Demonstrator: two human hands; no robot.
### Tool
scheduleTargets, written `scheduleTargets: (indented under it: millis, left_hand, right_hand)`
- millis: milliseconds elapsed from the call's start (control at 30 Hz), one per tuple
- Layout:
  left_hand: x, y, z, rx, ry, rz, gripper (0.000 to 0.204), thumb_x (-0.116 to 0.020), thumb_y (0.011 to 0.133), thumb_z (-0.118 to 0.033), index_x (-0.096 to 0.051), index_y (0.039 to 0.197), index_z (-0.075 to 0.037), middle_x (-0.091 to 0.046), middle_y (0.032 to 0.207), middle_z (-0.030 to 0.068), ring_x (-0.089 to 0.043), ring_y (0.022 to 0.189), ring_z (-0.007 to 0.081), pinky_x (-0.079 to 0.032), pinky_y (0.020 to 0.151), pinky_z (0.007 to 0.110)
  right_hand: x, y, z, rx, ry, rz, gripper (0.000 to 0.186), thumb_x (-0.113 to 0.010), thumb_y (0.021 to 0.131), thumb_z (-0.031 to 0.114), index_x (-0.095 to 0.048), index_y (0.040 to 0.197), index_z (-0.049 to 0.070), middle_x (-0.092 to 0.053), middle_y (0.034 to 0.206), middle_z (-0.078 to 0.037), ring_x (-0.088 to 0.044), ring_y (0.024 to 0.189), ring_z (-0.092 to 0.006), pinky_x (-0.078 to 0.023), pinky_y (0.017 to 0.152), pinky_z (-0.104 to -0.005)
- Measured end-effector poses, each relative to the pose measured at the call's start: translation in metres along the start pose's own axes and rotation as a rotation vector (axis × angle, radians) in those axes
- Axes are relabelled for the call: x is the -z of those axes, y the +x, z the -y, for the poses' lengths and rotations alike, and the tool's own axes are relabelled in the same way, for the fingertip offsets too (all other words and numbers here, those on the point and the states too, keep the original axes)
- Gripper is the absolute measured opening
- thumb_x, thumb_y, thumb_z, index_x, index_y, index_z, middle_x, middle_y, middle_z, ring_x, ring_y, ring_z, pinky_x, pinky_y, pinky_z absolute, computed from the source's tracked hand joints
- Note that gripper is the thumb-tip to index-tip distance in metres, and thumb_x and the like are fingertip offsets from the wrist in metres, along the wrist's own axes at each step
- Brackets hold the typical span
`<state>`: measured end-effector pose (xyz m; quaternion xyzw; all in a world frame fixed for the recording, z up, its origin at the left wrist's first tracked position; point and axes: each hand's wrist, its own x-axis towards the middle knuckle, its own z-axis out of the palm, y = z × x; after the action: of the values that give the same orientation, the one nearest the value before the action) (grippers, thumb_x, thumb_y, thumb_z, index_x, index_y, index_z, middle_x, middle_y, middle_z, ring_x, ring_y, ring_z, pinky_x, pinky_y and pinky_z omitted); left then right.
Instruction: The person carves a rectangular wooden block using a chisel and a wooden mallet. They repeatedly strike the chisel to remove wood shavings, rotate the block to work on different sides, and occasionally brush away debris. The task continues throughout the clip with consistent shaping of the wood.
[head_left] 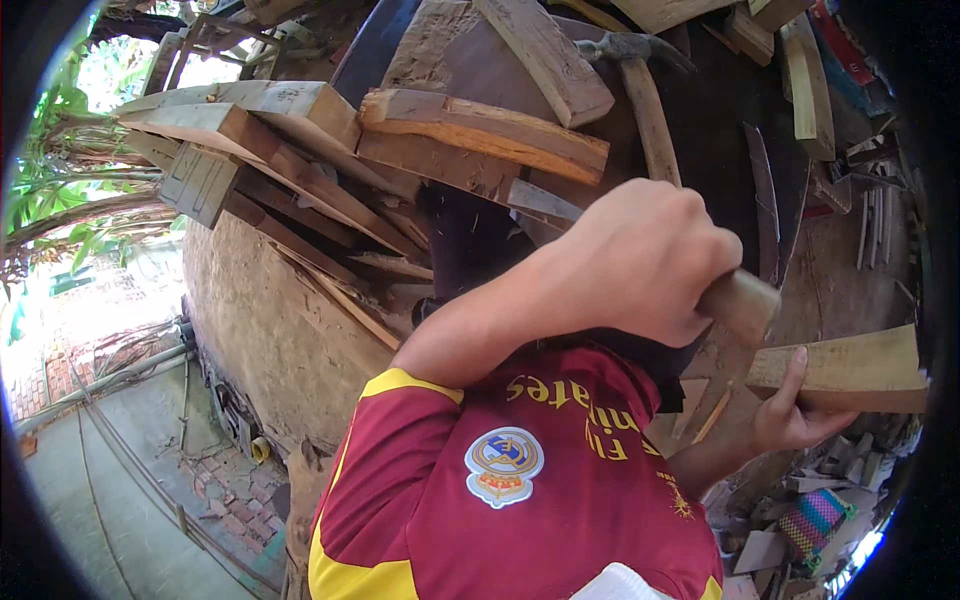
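My left hand (645, 265) is closed in a fist around a chisel. The thick wooden end of its handle (748, 305) sticks out past the fingers, and its flat metal blade (545, 200) shows beyond the wrist; the middle is hidden by the hand. At the right, my right hand (795, 412) grips a pale wooden block (850, 368), thumb against its face and fingers beneath. Beyond my left fist lies a claw hammer (645, 110), the lower end of its handle hidden behind the fist.
An orange-brown wood piece (490, 132) and a pale board (550, 60) lie at the far side. Long curved timbers (270, 140) are stacked at the left. A saw-like dark strip (762, 200) lies right of the hammer. Offcuts and a checkered woven item (815, 525) are at the lower right.
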<state>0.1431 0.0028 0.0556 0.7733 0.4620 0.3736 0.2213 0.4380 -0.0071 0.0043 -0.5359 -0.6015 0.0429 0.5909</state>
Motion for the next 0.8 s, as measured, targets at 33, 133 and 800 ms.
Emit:
scheduleTargets:
  millis: [33,133,800]
  left_hand:
    - [0.002,0.001,0.003,0.007,0.004,-0.007,0.028,-0.077,0.054,-0.018,-0.056,0.067,-0.006,-0.057,0.061,0.0132,-0.061,0.062,0.0379,-0.047,0.055,0.047]
    - [0.006,0.003,0.009,0.041,0.035,-0.007,0.032,-0.080,0.052,-0.018,-0.056,0.067,-0.005,-0.058,0.061,0.0146,-0.061,0.064,0.0387,-0.047,0.056,0.047]
    - [-0.009,-0.010,-0.009,0.016,0.046,0.216,0.027,-0.079,0.058,-0.024,-0.064,0.072,-0.006,-0.063,0.064,0.0121,-0.065,0.063,0.0354,-0.052,0.056,0.045]
  right_hand:
    - [0.000,0.002,0.003,0.015,0.008,0.004,0.087,-0.081,0.076,-0.004,-0.031,0.147,-0.007,-0.049,0.139,-0.027,-0.054,0.122,-0.0316,-0.048,0.103,-0.0439]
    - [-0.001,0.009,0.013,-0.031,-0.017,0.000,0.084,-0.080,0.076,-0.004,-0.032,0.145,-0.007,-0.049,0.138,-0.027,-0.055,0.120,-0.0318,-0.050,0.101,-0.0436]
    - [-0.021,-0.030,-0.003,-0.187,-0.068,0.105,0.094,-0.087,0.074,0.009,-0.033,0.148,-0.008,-0.045,0.145,-0.023,-0.051,0.127,-0.0314,-0.044,0.108,-0.0438]
